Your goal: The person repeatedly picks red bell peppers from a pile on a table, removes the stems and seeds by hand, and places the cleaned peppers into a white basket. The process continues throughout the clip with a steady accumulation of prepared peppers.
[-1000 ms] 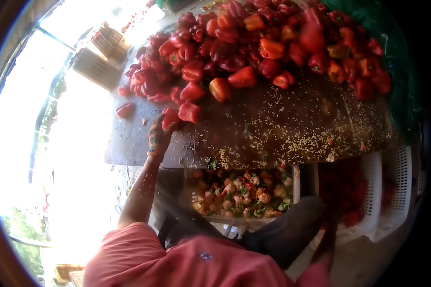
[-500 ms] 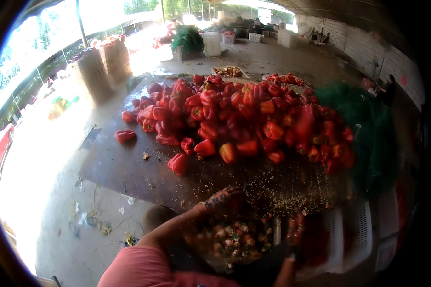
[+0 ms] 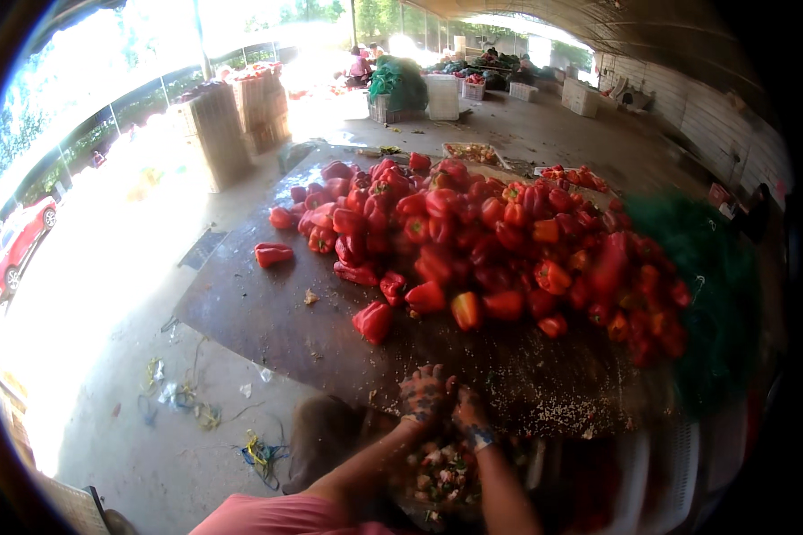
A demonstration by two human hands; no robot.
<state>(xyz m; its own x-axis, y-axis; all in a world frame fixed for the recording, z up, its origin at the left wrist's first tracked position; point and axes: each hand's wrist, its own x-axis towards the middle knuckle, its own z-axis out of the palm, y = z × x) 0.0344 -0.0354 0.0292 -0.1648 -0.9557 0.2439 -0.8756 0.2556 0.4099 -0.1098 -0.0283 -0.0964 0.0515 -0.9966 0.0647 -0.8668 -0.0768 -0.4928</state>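
My left hand [image 3: 424, 392], in a patterned glove, is closed at the table's front edge, over a crate of pepper cores [image 3: 446, 473]. My right hand [image 3: 471, 417], also gloved, is closed beside it, their fingertips meeting. What they grip is hidden. Beyond them, a big heap of red and orange peppers [image 3: 446, 241] covers much of the dark tabletop [image 3: 259, 330], with a single red pepper [image 3: 372, 321] lying toward the front. Pale seeds [image 3: 580, 415] are scattered near the front edge.
Green netting [image 3: 714, 294] lies along the table's right; white crates [image 3: 682, 464] stand below. At left are stacked crates [image 3: 214, 143], a red car [image 3: 20, 248] outside and tangled string [image 3: 260, 455]. Co-workers [image 3: 359, 64] are in the distance; another person [image 3: 752, 217] is at far right.
My left hand has come back from a pepper at the table's left to the front edge. My right hand has risen from low right to meet it. The view has tilted up.
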